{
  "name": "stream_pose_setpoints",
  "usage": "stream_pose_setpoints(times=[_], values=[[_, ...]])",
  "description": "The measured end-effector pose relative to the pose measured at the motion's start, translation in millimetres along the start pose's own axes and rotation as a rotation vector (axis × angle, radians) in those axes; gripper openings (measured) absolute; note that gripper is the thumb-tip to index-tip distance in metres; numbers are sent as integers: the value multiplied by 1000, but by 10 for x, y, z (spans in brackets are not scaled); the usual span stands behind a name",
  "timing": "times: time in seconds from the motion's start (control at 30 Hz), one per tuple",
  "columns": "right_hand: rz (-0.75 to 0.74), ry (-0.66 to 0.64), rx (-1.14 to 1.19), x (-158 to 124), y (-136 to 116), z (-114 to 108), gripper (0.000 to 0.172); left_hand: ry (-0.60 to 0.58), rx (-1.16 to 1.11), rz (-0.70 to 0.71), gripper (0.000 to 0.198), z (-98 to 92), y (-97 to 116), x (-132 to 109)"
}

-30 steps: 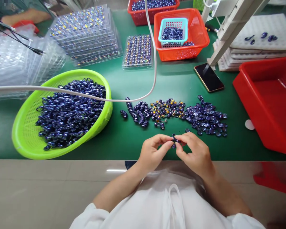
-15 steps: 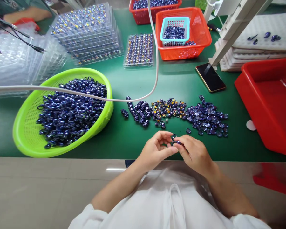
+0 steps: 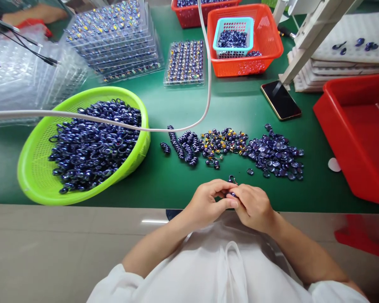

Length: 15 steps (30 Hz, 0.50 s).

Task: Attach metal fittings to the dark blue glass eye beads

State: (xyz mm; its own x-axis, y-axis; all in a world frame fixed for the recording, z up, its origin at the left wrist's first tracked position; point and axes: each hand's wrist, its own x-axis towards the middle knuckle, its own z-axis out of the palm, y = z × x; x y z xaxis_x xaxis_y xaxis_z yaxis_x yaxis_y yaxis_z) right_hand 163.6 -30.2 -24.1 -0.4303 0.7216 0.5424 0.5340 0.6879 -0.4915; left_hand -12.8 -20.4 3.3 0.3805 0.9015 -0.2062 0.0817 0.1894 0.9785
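Note:
My left hand point(image 3: 207, 202) and my right hand point(image 3: 255, 207) meet at the table's near edge. Their thumbs and fingertips are pinched together around a small glossy dark-blue ring-shaped part point(image 3: 233, 194), mostly covered by the fingers. Just beyond the fingertips a dark curved piece point(image 3: 232, 179) shows; whether it is held or part of the same item I cannot tell. Past the hands lie a pile of dark-blue oval caps point(image 3: 276, 155), a pile of small parts with yellow bits point(image 3: 224, 141), and rows of stacked dark rings point(image 3: 188, 147).
A green basket point(image 3: 27, 168) heaped with dark-blue parts stands left, under a white cable point(image 3: 113, 122). Behind are filled clear trays point(image 3: 185, 63), an orange basket point(image 3: 265, 42) and a phone point(image 3: 281, 100). A red bin point(image 3: 344, 139) is right. Another person's arm point(image 3: 41, 14) shows top left.
My hands have come closer together and slightly lower, with the left fingers now closed in over the part. A dark curved piece shows more beyond the fingertips. The view has shifted slightly.

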Motion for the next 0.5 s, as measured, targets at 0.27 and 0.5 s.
stream_pose_setpoints(times=[0.27,0.5], values=[[-19,14,29,-8,-1,9,9,-20,-82,-46,34,-24,-45,-30],[-96,50,35,106,-34,24,18,36,-244,-108,49,-85,-10,-108]])
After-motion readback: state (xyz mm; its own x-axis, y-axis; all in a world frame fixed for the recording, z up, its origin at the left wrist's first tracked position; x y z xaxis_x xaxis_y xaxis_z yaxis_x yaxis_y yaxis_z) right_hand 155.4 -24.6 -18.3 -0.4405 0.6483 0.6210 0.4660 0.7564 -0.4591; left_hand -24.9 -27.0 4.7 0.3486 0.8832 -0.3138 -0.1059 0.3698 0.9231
